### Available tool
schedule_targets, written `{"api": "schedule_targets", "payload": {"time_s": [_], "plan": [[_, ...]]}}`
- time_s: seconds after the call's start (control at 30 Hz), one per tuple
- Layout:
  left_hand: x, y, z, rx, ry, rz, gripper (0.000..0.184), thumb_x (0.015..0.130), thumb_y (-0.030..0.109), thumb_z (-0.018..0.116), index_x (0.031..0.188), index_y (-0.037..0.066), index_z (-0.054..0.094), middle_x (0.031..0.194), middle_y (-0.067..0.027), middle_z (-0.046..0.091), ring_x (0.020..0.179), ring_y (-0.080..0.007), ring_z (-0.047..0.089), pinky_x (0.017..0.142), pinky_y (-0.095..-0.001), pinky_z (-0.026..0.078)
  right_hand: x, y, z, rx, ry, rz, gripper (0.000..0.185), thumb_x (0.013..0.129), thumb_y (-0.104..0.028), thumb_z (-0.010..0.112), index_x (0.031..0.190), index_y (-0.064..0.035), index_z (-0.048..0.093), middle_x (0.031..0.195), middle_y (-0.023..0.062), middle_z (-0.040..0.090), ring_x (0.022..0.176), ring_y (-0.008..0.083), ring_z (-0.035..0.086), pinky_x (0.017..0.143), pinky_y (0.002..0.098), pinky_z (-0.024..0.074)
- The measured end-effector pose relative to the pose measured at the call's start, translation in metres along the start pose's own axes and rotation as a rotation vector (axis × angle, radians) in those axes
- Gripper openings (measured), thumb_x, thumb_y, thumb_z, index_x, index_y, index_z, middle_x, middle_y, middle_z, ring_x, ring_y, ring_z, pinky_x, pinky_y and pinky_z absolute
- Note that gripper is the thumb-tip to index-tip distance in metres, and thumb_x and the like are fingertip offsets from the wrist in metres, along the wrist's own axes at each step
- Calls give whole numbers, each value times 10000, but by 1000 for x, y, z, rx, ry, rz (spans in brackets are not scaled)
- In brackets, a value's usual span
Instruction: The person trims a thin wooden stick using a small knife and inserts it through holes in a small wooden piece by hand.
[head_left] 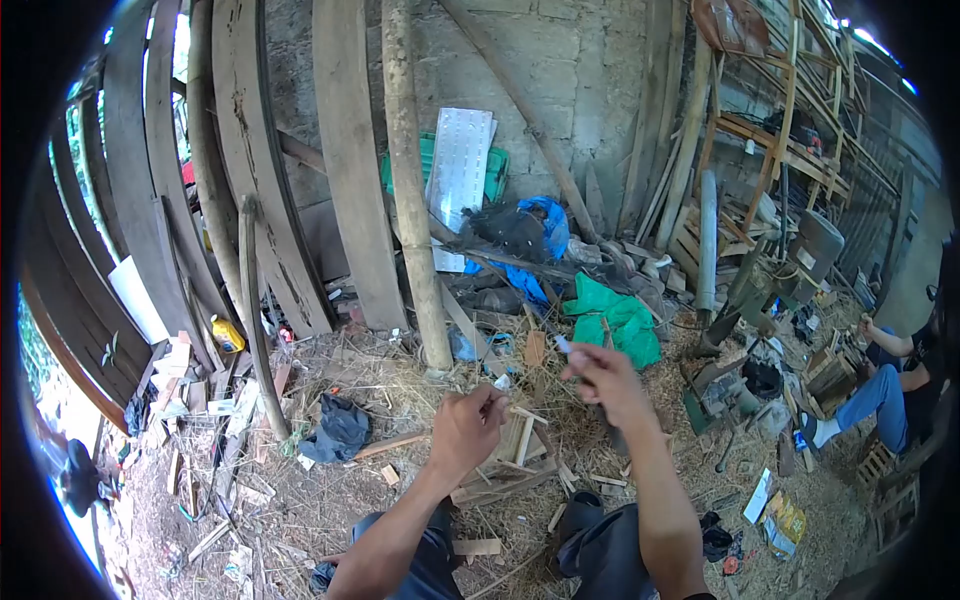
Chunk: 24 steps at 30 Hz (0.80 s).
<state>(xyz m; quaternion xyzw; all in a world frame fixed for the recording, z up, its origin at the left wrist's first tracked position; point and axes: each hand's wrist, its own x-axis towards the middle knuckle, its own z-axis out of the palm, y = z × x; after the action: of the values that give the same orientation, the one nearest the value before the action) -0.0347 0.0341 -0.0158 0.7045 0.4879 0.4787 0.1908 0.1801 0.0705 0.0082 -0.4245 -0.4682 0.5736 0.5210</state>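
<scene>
My left hand (468,428) is closed with its fingers curled, above a small wooden frame (527,440) on the ground between my feet. A small whitish bit (502,382) shows just past its fingertips; I cannot tell whether the fingers hold anything. To the right, my right hand (605,385) is wrapped round a slim tool. The tool's pale bluish tip (562,344) sticks out ahead of the fingers, and a dark end shows below the palm. Its exact kind is not clear. The two hands are apart.
Wood scraps and straw litter the ground. A wooden pole (410,180) stands ahead, with a green plastic sheet (615,320) beyond my right hand. A black bag (338,430) lies to the left. At the right sits another person (885,390) beside a wooden block.
</scene>
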Motion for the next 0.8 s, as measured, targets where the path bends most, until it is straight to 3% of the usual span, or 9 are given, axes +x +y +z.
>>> {"api": "schedule_targets", "payload": {"time_s": [0.03,0.17,0.37,0.5,0.73,0.8], "plan": [[1,3,2,-1,-7,7,76,831,72,604,770,27,618,552,-97,597,502,-265,602,568,-347,479,-1,0,7,2,-95,29,214,911,-152,578,1006,33,627,749,26,584,485,45,372,417,193,261],[-1,11,1,-36,-62,12,74,833,56,601,780,7,618,579,-101,615,512,-245,621,516,-329,479,7,8,8,85,-138,63,198,910,-144,576,990,30,629,739,22,585,485,48,373,418,197,267],[-5,8,-4,-66,-86,-38,72,842,42,596,792,-7,609,585,-108,618,526,-234,629,519,-327,476,24,6,-39,138,69,-41,216,917,-176,575,989,24,616,716,5,565,466,41,367,402,197,255],[-1,3,-4,-84,-74,-116,74,846,38,595,792,-13,601,595,-114,623,546,-225,642,524,-330,480,5,-5,-11,87,-12,29,229,921,-202,575,1017,3,611,724,27,578,464,44,367,401,192,256],[-4,6,5,-91,-85,-60,78,841,38,601,792,-23,600,615,-120,633,583,-212,658,566,-316,503,1,1,7,66,-126,37,214,920,-198,581,948,11,614,736,47,597,453,49,374,402,203,265],[-4,7,4,-118,-128,-38,99,884,64,573,886,-32,600,685,-90,644,637,-128,637,587,-258,488,1,0,10,58,-136,35,210,919,-193,582,938,14,616,734,47,599,453,49,375,402,201,266]]}}
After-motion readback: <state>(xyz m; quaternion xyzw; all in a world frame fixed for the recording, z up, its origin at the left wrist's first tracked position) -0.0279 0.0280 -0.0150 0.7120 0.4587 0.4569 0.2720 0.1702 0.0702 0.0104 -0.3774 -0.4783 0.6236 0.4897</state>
